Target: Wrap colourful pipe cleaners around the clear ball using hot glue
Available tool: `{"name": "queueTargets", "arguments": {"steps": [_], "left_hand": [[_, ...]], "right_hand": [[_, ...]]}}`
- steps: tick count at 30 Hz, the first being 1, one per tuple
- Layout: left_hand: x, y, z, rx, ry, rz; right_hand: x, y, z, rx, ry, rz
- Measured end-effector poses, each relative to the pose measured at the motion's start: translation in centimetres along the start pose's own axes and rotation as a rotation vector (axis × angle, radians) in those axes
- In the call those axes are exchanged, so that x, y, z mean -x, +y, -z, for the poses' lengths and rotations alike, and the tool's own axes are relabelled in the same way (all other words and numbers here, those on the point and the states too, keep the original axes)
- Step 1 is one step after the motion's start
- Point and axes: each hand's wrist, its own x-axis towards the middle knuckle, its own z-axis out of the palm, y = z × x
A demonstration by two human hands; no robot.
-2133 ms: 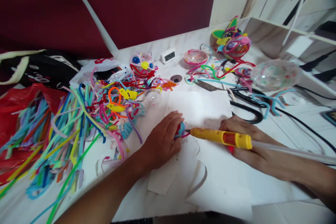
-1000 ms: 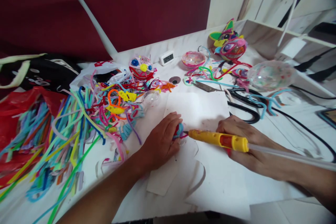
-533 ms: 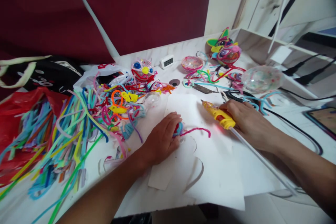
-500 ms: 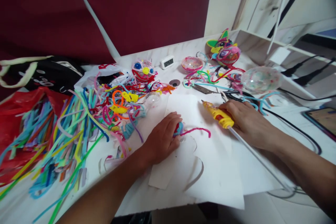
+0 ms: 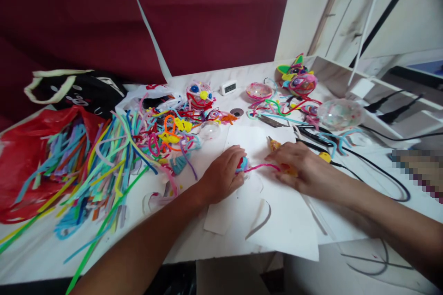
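Note:
My left hand (image 5: 223, 174) is closed around a small red and blue craft piece (image 5: 244, 164), mostly covered by the fingers. Out of that piece a bright pink pipe cleaner (image 5: 261, 166) runs to the right. Its far end meets the fingertips of my right hand (image 5: 301, 166), which are pinched together there. Beneath the right hand lies a yellow hot glue gun (image 5: 275, 144), its body largely hidden by the fingers and its nozzle pointing to the upper left. White paper sheets (image 5: 277, 221) lie under both hands.
Pipe cleaners (image 5: 114, 166) spill from a red plastic bag (image 5: 17, 147) on the left. Behind stand decorated balls (image 5: 200, 94), a small digital clock (image 5: 228, 88) and clear plastic half-shells (image 5: 341, 114). Scissors (image 5: 272, 121) and black cables (image 5: 384, 186) lie at the right.
My right hand has come off its hold on the glue gun and moved left to the pink pipe cleaner's end. My left hand keeps its grip. The view has shifted slightly.

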Motion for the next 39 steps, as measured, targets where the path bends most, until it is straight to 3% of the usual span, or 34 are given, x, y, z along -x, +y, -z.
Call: {"name": "queueTargets", "arguments": {"steps": [4,8,22,39], "left_hand": [[0.0,0.1,0.1,0.010,0.003,-0.005],[-0.1,0.3,0.2,0.023,0.003,0.001],[-0.5,0.8,0.4,0.040,-0.005,0.030],[0.1,0.1,0.1,0.121,-0.034,0.091]], "right_hand": [[-2.0,0.1,-1.6,-0.045,-0.044,0.054],[-3.1,1.0,-1.8,-0.160,-0.016,0.132],[-5.3,1.1,-2.4,-0.088,-0.050,0.028],[-5.1,0.7,-3.1,-0.027,-0.034,-0.045]]}}
